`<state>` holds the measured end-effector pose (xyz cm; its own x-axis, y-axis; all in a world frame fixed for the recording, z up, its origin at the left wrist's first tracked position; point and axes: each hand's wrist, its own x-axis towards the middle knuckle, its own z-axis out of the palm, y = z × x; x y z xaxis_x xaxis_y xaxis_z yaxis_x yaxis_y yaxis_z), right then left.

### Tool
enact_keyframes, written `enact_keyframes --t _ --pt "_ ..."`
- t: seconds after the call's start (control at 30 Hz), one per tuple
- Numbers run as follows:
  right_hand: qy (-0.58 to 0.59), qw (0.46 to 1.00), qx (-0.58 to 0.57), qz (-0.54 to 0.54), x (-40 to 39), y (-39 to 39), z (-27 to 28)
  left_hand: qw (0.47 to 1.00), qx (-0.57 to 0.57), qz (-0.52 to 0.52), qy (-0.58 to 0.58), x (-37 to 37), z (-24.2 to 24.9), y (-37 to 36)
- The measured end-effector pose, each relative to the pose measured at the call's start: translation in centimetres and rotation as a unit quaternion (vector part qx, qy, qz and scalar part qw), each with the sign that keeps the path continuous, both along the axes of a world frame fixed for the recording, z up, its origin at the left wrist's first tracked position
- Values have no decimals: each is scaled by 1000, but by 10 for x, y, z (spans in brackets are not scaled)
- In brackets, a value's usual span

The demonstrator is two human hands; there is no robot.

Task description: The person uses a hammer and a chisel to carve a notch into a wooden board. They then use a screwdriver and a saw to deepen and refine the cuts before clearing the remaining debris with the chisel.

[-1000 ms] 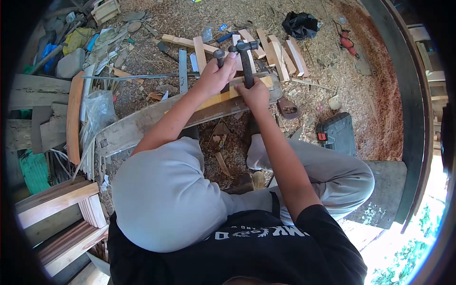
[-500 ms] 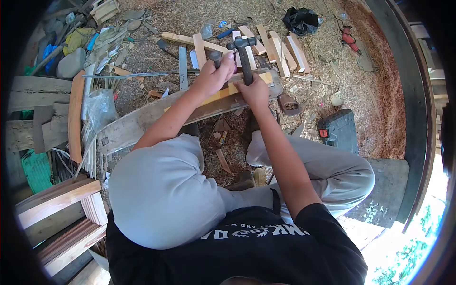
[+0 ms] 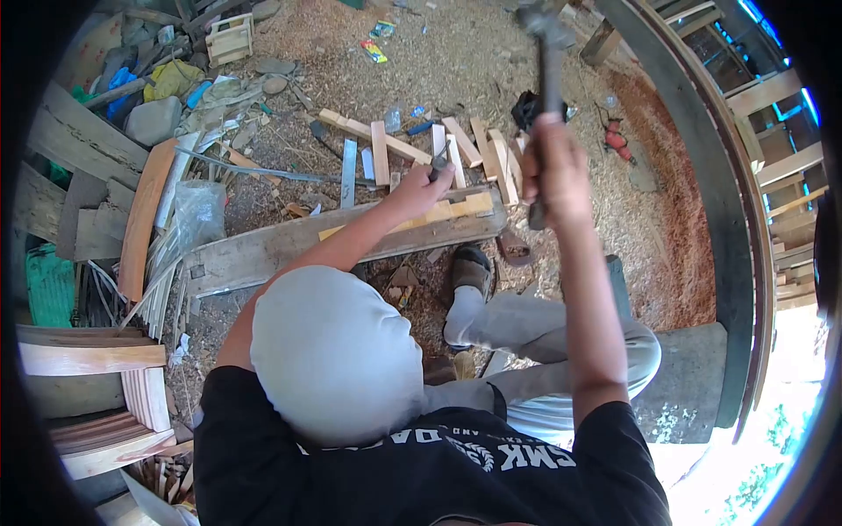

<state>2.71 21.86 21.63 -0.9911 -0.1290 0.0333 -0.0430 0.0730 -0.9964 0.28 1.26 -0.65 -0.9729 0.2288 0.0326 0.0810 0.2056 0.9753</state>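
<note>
My left hand (image 3: 421, 191) is closed around a chisel; only the chisel's dark, round top end (image 3: 438, 164) shows above the fist, and its lower end is hidden. Under that hand a pale yellow wood strip (image 3: 474, 205) lies along a thick grey plank (image 3: 285, 248). My right hand (image 3: 559, 175), slightly blurred, grips a hammer by its dark handle (image 3: 550, 83). The hammer's metal head (image 3: 545, 24) is raised high, up at the top edge of the view, well apart from the chisel.
Several cut wood pieces (image 3: 380, 153) lie beyond the plank on ground strewn with shavings. A metal strip (image 3: 349, 171) is among them. A hand saw's handle (image 3: 515, 249) sits by the plank's right end. A red power tool (image 3: 617, 142) lies at right, stacked boards (image 3: 145, 219) at left.
My right hand has swung the hammer up and to the right, away from the plank. My left hand still holds the chisel over the wood strip. The view has tilted farther forward.
</note>
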Motion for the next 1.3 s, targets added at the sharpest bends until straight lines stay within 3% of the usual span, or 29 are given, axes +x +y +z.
enact_keyframes --t 0.1,0.17,0.23,0.33,0.4,0.43,0.53,0.57,0.6,0.67,0.8,0.87,0.93,0.97,1.03,1.07,1.1,1.2,1.3 --pt "59 997 -53 9 23 7 78 999 -2 4 33 -3 -3 0" --pt "78 994 -71 23 40 8 95 999 5 4 47 -2 0 0" --pt "151 983 104 19 58 11 90 999 7 4 39 2 8 0" --pt "-105 965 242 3 92 -4 30 999 -12 13 30 -13 -22 0" --pt "-180 937 279 104 96 5 -25 998 -52 27 37 -11 -34 4" --pt "-210 927 281 130 98 5 -33 993 -29 22 110 -28 -74 12" --pt "-212 930 263 146 98 1 -15 979 -9 80 189 -23 -55 9" --pt "-201 943 230 132 100 -1 -7 996 62 0 70 -35 -67 6" --pt "-195 955 185 122 99 -2 3 999 -36 12 38 -11 -18 0" --pt "-193 965 139 110 97 -1 32 999 -20 -11 40 -12 -17 -1" --pt "11 997 -19 69 95 5 59 999 -20 -13 24 -4 2 -2" --pt "40 998 -2 43 102 6 38 999 -43 -2 28 1 7 0" --pt "-60 988 144 17 108 11 -3 999 -32 -2 34 8 19 0" --pt "-61 988 144 18 106 11 -14 999 -20 -3 40 10 21 1" --pt "-290 935 180 90 106 13 -30 999 13 7 45 7 -1 5" --pt "-285 936 183 91 102 13 -28 997 50 27 59 -5 -9 3" --pt "-270 947 148 87 103 12 -29 1000 19 18 12 -6 -11 0" --pt "-232 963 108 83 105 18 -22 1000 9 4 28 -10 -15 -2" --pt "-87 994 49 48 104 17 21 1000 -9 -21 16 -9 -9 -3"
